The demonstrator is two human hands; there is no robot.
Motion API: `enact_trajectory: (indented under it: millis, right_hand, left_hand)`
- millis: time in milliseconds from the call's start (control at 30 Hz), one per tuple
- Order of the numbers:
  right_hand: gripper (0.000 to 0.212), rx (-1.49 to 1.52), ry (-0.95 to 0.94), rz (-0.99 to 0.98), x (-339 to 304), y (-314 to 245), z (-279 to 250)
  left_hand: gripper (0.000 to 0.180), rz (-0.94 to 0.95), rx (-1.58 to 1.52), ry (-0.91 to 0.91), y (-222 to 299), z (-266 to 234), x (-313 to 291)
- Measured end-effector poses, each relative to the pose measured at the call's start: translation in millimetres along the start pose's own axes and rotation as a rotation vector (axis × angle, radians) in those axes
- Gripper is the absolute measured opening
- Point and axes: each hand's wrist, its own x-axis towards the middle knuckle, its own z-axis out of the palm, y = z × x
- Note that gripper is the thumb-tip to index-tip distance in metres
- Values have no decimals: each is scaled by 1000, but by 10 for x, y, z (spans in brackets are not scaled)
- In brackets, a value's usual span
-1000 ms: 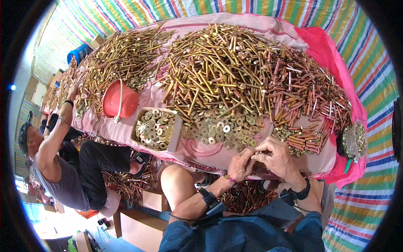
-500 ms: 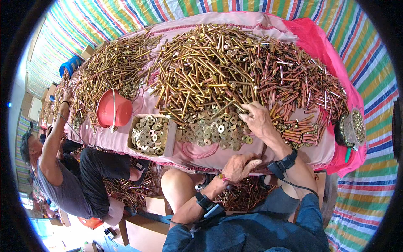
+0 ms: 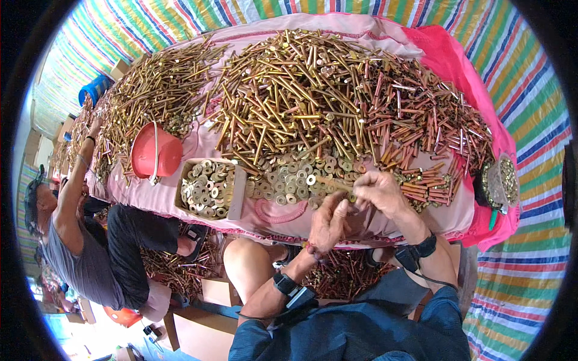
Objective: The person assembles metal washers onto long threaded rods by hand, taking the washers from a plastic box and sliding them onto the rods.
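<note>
My right hand (image 3: 385, 194) pinches a long brass-coloured bolt (image 3: 333, 183), blurred by motion, which points left over the loose washers (image 3: 289, 180). Just left of it, my left hand (image 3: 328, 222) is closed with thumb against fingers, close to the bolt's underside; whatever is in it is hidden. Flat round washers spread across the cloth in front of both hands. Behind them rises a big heap of long bolts (image 3: 301, 102). To the right of my right hand lie shorter reddish bolts with nuts on them (image 3: 430, 189).
An open box of washers (image 3: 208, 189) stands left of my hands, with a red bucket (image 3: 158, 153) beyond it. At the right edge sits a clear tub of small metal parts (image 3: 501, 183). Another person (image 3: 84, 246) reaches into the bolts at far left. Bolts also lie below the table.
My right hand has drawn back from the heap with a bolt. My left hand has moved up and left, and the two hands have come together over the washers.
</note>
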Motion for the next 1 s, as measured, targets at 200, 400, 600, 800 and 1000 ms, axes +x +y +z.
enact_trajectory:
  millis: [200,400,600,800,1000]
  right_hand:
    - [22,-417,-158,-27,-93,-4,-86]
    - [23,-889,313,-536,155,132,-189]
    - [15,-1013,314,-510,267,160,-151]
    - [14,-931,331,-506,218,193,-205]
    - [20,-471,175,-175,31,-44,-273]
  left_hand:
    - [25,-3,-104,26,-53,-4,35]
    - [15,198,253,4,-127,18,-4]
    - [14,381,509,-4,-150,79,38]
    - [22,517,474,-35,-190,89,72]
    - [31,492,490,-11,-172,88,106]
